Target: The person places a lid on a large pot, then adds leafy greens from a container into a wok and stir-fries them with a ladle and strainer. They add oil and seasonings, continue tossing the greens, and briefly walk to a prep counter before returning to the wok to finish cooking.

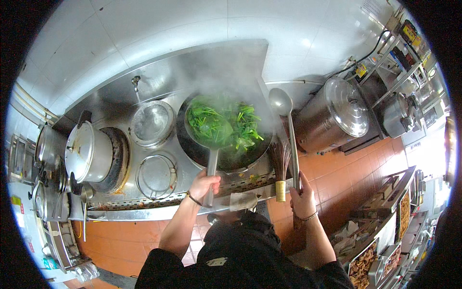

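My left hand (204,185) is closed around the handle of a round metal scoop or strainer (212,163); steam blurs which. Leafy greens (207,121) with cut stems fill its bowl and continue to the right of it. Below sits a dark wok (186,144), its back part veiled by steam. In my right hand (304,198) is the long handle of a steel ladle (281,102). The ladle's bowl is off to the wok's right, apart from the greens. A bamboo wok brush (280,169) stands just left of the ladle's handle.
Left on the steel range (131,177) are a pressure cooker (85,151), a round lidded opening (153,123) below a tap (135,83), and a wire ring (156,177). A tall lidded pot (321,115) stands at right. Trays of food (362,265) lie at lower right.
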Demonstrator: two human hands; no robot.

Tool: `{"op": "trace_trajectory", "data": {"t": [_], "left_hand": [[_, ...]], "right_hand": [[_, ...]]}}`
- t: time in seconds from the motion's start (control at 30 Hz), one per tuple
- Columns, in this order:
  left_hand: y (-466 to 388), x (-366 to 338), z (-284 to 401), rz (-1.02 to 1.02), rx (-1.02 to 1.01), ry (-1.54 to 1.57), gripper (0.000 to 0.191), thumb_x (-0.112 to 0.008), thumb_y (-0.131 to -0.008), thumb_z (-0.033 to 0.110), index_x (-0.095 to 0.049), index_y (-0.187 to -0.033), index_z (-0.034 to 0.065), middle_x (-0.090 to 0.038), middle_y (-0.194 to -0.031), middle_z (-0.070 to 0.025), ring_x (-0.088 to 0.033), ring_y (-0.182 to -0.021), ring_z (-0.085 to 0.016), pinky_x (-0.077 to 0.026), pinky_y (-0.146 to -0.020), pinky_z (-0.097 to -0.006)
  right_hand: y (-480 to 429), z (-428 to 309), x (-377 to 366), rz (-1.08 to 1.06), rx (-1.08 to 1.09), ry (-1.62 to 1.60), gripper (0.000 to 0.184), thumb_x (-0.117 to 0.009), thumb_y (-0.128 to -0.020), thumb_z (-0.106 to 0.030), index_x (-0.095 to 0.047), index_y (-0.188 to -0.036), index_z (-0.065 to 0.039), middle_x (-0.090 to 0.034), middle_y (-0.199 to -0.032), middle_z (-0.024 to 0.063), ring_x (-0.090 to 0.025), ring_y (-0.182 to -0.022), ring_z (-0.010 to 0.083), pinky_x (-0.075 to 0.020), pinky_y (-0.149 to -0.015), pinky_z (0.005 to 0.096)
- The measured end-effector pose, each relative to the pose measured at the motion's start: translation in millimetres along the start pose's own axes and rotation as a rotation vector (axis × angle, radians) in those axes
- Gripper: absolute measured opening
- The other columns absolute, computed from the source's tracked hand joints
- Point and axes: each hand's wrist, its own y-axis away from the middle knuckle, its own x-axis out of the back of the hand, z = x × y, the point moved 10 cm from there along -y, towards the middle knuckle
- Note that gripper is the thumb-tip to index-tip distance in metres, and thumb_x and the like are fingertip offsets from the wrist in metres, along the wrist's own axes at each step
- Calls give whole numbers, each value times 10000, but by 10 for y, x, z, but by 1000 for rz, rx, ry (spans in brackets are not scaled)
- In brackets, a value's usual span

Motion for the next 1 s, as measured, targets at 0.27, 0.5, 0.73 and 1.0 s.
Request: {"op": "trace_trajectory", "data": {"t": [0.27,0.5,0.73,1.0], "left_hand": [[288,-141,236,29,-59,-29,442,-595,-851,-38,-442,-1258,36,-564,-859,-61,-500,-551,-129,-432,-455,-307],[158,-184,218,-14,-97,11,422,-598,-875,-32,-458,-1257,81,-577,-888,-53,-517,-584,-106,-438,-473,-280],[47,-84,145,73,-152,-102,236,-605,-876,7,-480,-1074,38,-545,-694,-55,-535,-512,-141,-455,-458,-317],[41,-60,79,188,-173,-132,190,-607,-862,19,-470,-994,13,-547,-690,-72,-551,-505,-165,-485,-461,-320]], "right_hand": [[93,23,-131,-134,-118,-194,617,-576,-928,-74,-319,-1484,4,-573,-674,18,-533,-498,99,-445,-450,264],[401,-71,-281,-363,-467,-735,534,-510,-953,-59,-354,-1462,-24,-507,-740,76,-468,-472,141,-390,-404,282],[687,-309,-170,-485,-603,-1084,372,-454,-1004,-133,-452,-1374,-160,-448,-784,48,-375,-439,82,-335,-329,222],[772,-763,-142,-457,-523,-774,487,-491,-977,-89,-369,-1448,-61,-499,-762,85,-457,-447,146,-401,-374,284]]}}
